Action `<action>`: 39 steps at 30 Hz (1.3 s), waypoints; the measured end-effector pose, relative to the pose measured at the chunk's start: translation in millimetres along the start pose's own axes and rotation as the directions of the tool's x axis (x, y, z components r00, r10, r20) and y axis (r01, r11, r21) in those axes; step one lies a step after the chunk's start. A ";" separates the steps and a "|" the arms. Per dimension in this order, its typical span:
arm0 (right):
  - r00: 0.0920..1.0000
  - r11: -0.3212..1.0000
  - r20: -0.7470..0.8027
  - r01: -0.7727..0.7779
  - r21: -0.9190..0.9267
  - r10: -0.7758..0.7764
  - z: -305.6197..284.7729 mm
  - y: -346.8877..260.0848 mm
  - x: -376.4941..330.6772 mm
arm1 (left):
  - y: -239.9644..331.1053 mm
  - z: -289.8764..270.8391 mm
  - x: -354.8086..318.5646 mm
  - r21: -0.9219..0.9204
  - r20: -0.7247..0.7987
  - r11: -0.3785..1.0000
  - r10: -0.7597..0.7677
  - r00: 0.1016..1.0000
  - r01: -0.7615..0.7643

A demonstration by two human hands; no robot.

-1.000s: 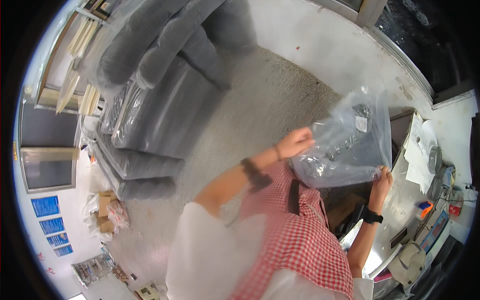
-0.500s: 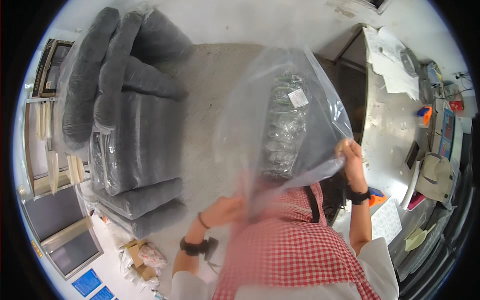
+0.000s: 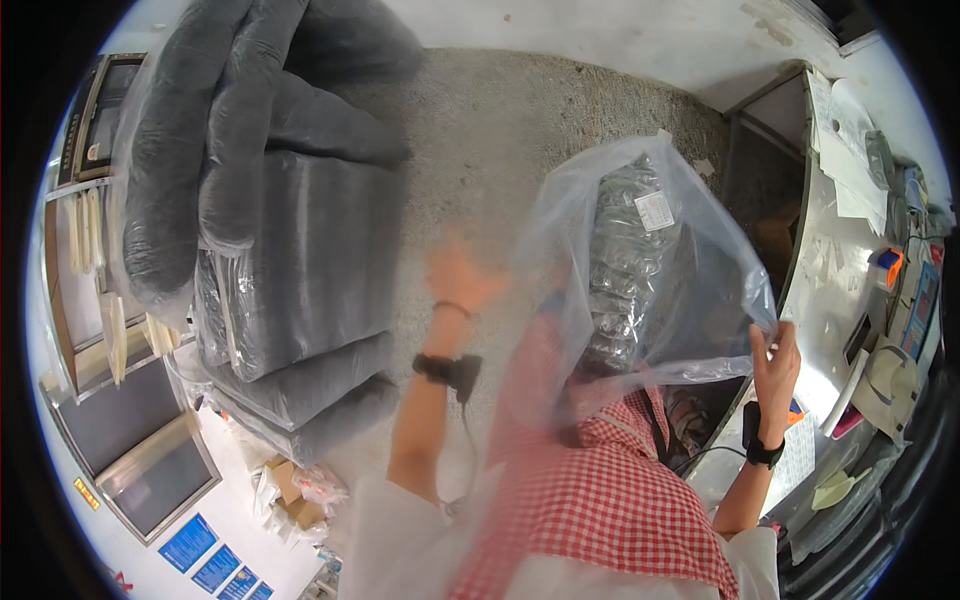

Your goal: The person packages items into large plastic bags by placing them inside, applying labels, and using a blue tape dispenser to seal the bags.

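A large clear plastic bag (image 3: 715, 270) spreads open in front of my red-checked apron. Inside it stands a column of dark packs in shiny clear wrap (image 3: 625, 265), with a white label (image 3: 655, 211) near its upper end. My right hand (image 3: 776, 362) is closed in a pinch on the bag's rim at its right side. Left of the bag, my left hand (image 3: 465, 275) is smeared by motion, so its fingers cannot be made out. It appears apart from the bag.
Big dark grey bundles in clear plastic (image 3: 320, 260) are piled on the left. On the right runs a metal-topped table (image 3: 825, 270) with papers (image 3: 850, 150) and an orange-and-blue tool (image 3: 886, 268). Cardboard and plastic scraps (image 3: 300, 495) lie at lower left.
My left hand has left the bag's near left edge and swung up and forward. The right hand, still pinching the rim, appears farther right and lower. The bag's left side has sagged inward.
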State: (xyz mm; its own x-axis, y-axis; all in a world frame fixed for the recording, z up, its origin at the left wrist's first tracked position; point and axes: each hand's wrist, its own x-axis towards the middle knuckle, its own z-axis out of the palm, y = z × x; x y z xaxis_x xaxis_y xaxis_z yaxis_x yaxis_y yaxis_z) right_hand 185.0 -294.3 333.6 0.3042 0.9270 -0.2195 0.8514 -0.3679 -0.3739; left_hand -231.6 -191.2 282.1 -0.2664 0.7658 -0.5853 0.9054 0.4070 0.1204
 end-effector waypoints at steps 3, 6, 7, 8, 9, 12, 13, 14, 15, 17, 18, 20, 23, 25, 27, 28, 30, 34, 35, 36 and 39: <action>0.960 0.976 -0.176 0.213 -0.049 -0.218 10.5 -31.9 18.9 | -70.6 68.2 54.2 -0.552 0.373 0.831 0.171 0.912 0.070; 0.982 0.984 -0.127 0.125 -0.129 -0.141 23.4 -28.6 38.4 | -69.0 108.0 59.9 -0.600 0.503 0.799 0.352 0.789 0.027; 0.982 0.984 -0.127 0.123 -0.130 -0.139 22.9 -3.9 44.2 | -57.1 112.2 56.6 -0.571 0.517 0.820 0.384 0.766 -0.025; 0.996 0.989 -0.074 0.041 -0.139 -0.051 19.1 29.4 48.6 | -38.7 104.7 47.9 -0.747 0.417 0.665 0.460 0.784 0.007; 0.999 0.988 -0.007 -0.032 -0.148 0.032 18.7 38.6 49.4 | -32.8 99.6 38.4 -0.880 0.306 0.474 0.496 0.813 0.042; 1.000 1.000 0.000 0.025 -0.003 -0.025 19.0 68.1 45.1 | -28.2 96.0 27.5 -0.792 0.060 0.594 0.302 0.951 -0.139; 0.998 0.997 0.061 -0.020 0.080 0.015 12.4 93.8 47.5 | -33.6 84.5 42.0 -0.541 -0.124 0.805 0.209 0.970 -0.243; 0.999 0.994 0.021 -0.042 0.099 0.040 9.9 140.3 52.0 | -47.8 64.2 63.6 -0.230 -0.325 0.935 0.188 0.927 -0.270; 0.999 0.998 -0.042 0.035 0.053 -0.033 11.5 204.1 52.4 | -64.6 39.2 81.6 -0.357 -0.242 0.890 0.204 0.949 -0.283; 0.997 0.966 0.068 -0.040 0.255 0.023 34.0 223.3 60.3 | -101.9 20.9 98.4 -0.380 -0.094 0.879 0.273 0.957 -0.288; 0.996 0.992 0.085 -0.006 0.128 -0.005 32.7 207.5 70.3 | -97.8 17.9 95.5 -0.166 -0.150 0.926 0.317 0.937 -0.340; 0.997 0.996 -0.013 -0.080 0.047 0.081 7.9 151.9 69.0 | -58.5 0.3 79.1 0.169 -0.196 0.900 0.431 0.881 -0.402; 0.949 0.875 -0.122 0.211 -0.436 -0.290 -28.1 31.9 47.9 | 29.6 -37.7 34.8 0.520 -0.220 0.713 0.644 0.732 -0.471; 0.865 0.862 0.052 0.489 0.131 -0.499 -5.2 0.5 23.1 | 90.6 -31.2 31.2 0.311 -0.073 0.462 0.883 0.464 -0.831; 0.746 0.784 0.244 0.597 0.167 -0.620 28.4 -37.9 19.0 | 143.7 3.4 17.7 0.288 0.160 0.261 0.936 0.315 -0.921; 0.763 0.789 0.241 0.614 0.023 -0.600 61.3 -39.0 23.4 | 169.3 24.3 15.5 0.306 0.307 0.209 0.902 0.304 -0.929; 0.829 0.763 0.165 0.558 -0.327 -0.535 106.4 -33.1 39.4 | 187.6 72.0 28.5 0.384 0.365 0.128 0.888 0.278 -0.914; 0.922 0.889 0.321 0.323 -0.324 -0.218 167.1 -3.2 39.5 | 186.5 132.1 80.8 0.239 0.512 0.188 0.809 0.289 -0.952; 0.860 0.869 0.355 0.453 -0.200 -0.367 174.2 15.1 27.8 | 187.8 131.7 81.1 0.148 0.440 0.254 0.848 0.294 -0.956; 0.781 0.820 0.368 0.567 -0.079 -0.504 176.4 27.1 18.7 | 192.1 134.1 81.9 0.044 0.363 0.307 0.882 0.302 -0.951; 0.689 0.743 0.282 0.644 0.185 -0.667 120.1 -3.2 -4.3 | 168.5 160.0 84.1 -0.263 0.180 0.010 0.983 -0.039 -0.965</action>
State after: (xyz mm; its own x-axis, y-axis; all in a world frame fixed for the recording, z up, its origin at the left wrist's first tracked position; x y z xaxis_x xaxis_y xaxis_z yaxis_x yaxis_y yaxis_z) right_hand 129.6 -305.8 227.5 -0.4792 0.8637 -0.1559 0.7492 0.3100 -0.5852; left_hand -48.6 -137.9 124.9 0.9596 0.2812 -0.0031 0.1793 -0.6033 0.7771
